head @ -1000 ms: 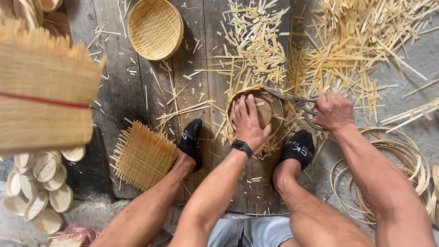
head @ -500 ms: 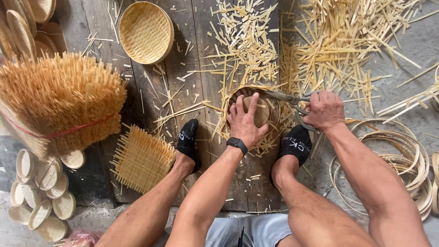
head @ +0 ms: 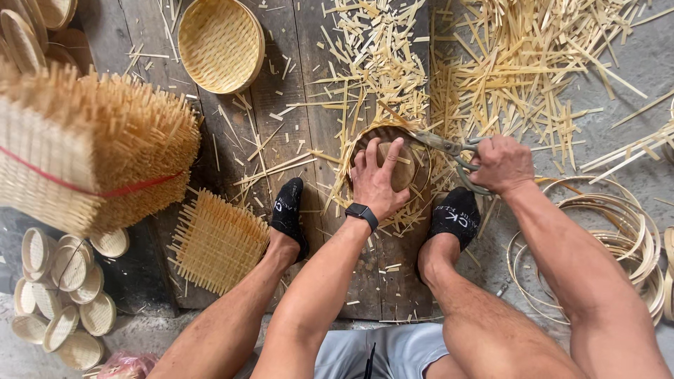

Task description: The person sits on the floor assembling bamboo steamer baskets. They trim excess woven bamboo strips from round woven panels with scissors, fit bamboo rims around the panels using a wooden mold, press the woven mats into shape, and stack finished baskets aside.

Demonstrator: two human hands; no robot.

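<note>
With our left hand (head: 379,179) pressed flat on the round woven bamboo basket (head: 390,168) between our feet, our right hand (head: 500,163) clamped on metal shears (head: 449,149) should cut close along its far rim.

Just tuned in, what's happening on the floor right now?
A seated person presses the left hand flat on a round block inside a half-made woven basket on wooden boards. The right hand grips shears, blades at the basket's rim. Cut bamboo strips litter the floor. A finished basket, a flat woven mat and hoops lie around.
</note>
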